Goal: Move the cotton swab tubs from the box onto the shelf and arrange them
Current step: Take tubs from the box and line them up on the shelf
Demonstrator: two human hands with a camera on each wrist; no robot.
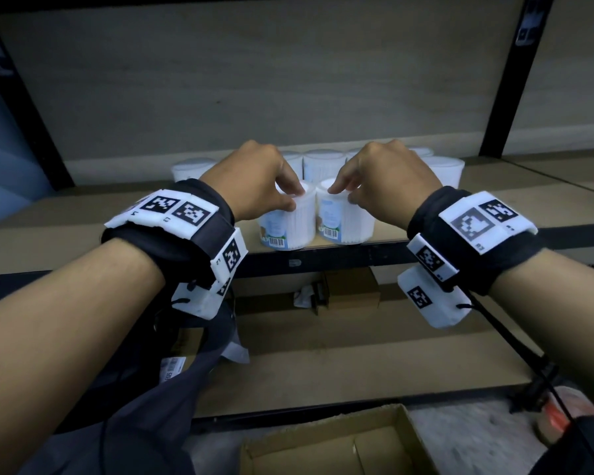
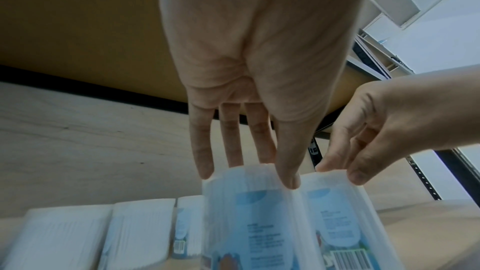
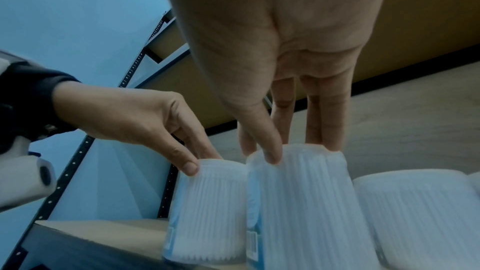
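Looks like it's mostly done: a back row of cotton swab tubs (image 1: pixel 323 164) already sits on the shelf (image 1: pixel 494 197), and the cardboard box (image 1: pixel 340 443) at 6 o'clock looks empty from here. Left hand (image 1: pixel 254 181) pinches the top of the left front tub (image 1: pixel 288 221) and right hand (image 1: pixel 388 180) pinches the right front tub (image 1: pixel 345 217), both standing at the shelf's front edge, touching, so only nudging them into line seems left.
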